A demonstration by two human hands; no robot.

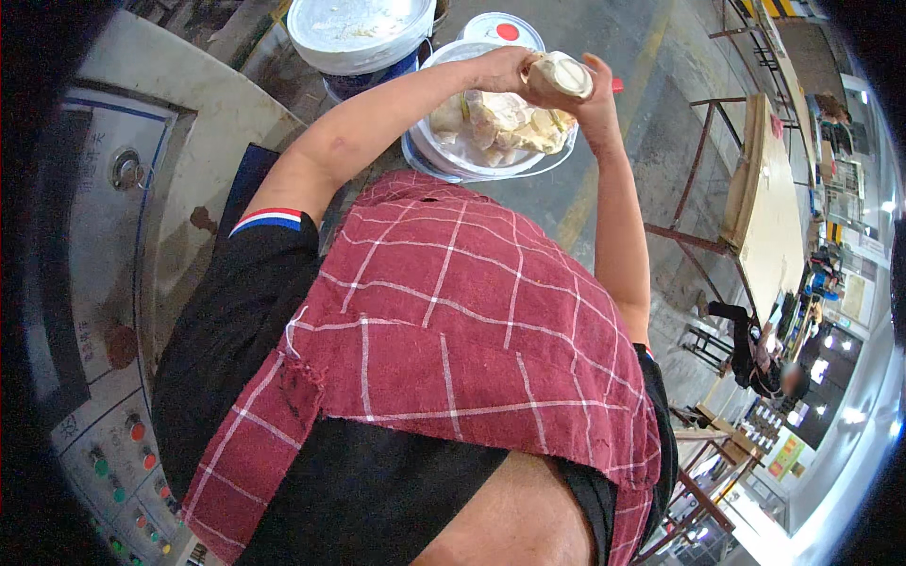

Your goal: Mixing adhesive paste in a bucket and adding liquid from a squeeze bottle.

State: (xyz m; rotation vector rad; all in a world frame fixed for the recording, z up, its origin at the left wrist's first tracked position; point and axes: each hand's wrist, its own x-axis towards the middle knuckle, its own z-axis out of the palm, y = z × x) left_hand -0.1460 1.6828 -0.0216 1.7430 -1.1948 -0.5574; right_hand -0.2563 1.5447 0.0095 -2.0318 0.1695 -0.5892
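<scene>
Both arms stretch out over a white bucket [415,151]. My left hand [510,74] and my right hand [595,106] are closed around a cream-white chunky object with a round, flat end [561,75], held above the bucket's rim. Its exact kind does not show. Inside the bucket lie pale yellowish-white lumps with torn, uneven surfaces [514,123]. My fingertips are partly hidden behind the held object.
Left of the bucket stands another container topped by a white lid [363,33]. Beyond it is a white lid with a red dot [500,30]. A control panel [123,453] flanks my left side. Long tables [764,208] and a person [755,354] are to the right.
</scene>
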